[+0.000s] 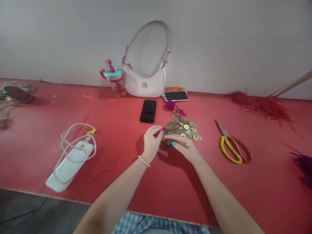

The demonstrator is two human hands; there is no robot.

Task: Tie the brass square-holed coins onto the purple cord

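Observation:
My left hand (pixel 153 139), with a beaded bracelet at its wrist, is closed in a pinch on purple yarn (pixel 165 130). A thin dark piece shows between its fingers; its kind is unclear. From the right, my right hand (pixel 183 146) meets it, teal-nailed fingertips bent in at the yarn; the exact grip is partly hidden. The strand runs back over a heap of brass coins (pixel 186 127) with holes in the middle, towards a small purple yarn ball (pixel 170 105). A few coins lie beneath my hands.
Scissors (pixel 229 141) with yellow and red handles lie open at right. A black phone (pixel 148 111), a white-edged phone (pixel 175 96), a handbag (pixel 145 85) and a lidded cup (pixel 117 85) stand or lie behind. A white power strip (pixel 70 165) with coiled cable is at left; red shreds (pixel 263 105) lie back right.

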